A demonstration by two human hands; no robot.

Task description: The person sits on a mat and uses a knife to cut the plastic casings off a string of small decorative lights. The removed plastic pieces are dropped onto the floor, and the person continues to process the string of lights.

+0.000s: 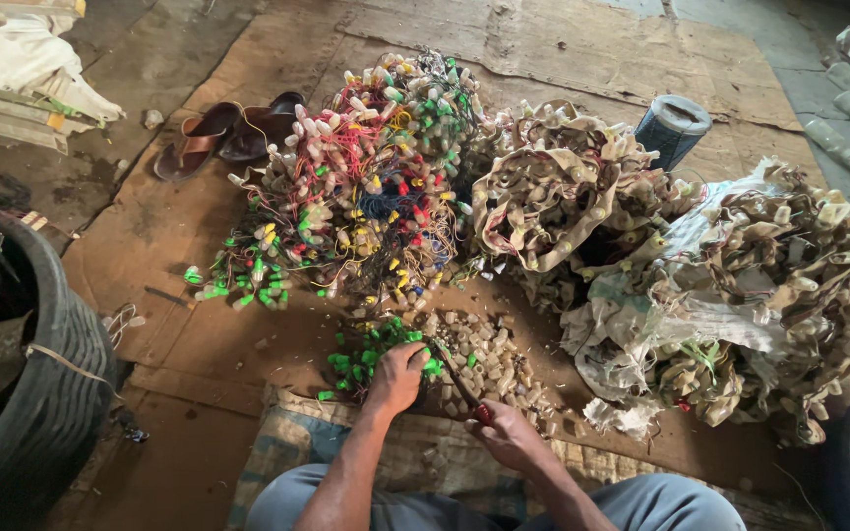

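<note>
Seated on floor, knees at bottom edge of view, both forearms extended forward. Left hand (397, 376) curled down over a bunch of green-capped small bulbs (366, 356), fingers closed around part of the bunch, which lies on the brown cardboard sheet (159, 236) just ahead of the knees. Right hand (510, 439) closed around the red handles of a cutting tool (460, 383); blade end angled up-left, tip touching or just beside the green bunch at the left hand; exact contact not resolvable. Loose pile of cut pale bulb sockets (489, 359) immediately right of the green bunch, under and beyond the tool. Further ahead, large tangle of multicoloured string lights (366, 187) with red, yellow, green and white caps and thin wires. To its right, heap of beige socket strings (563, 197), continuing into a bigger heap on torn white sacking (720, 315). Blue-grey cylindrical roll (673, 128) standing behind the heaps. Pair of brown sandals (228, 136) at upper left on the cardboard. Black rubber tyre (46, 374) at left edge. Woven mat (297, 442) under the legs.
</note>
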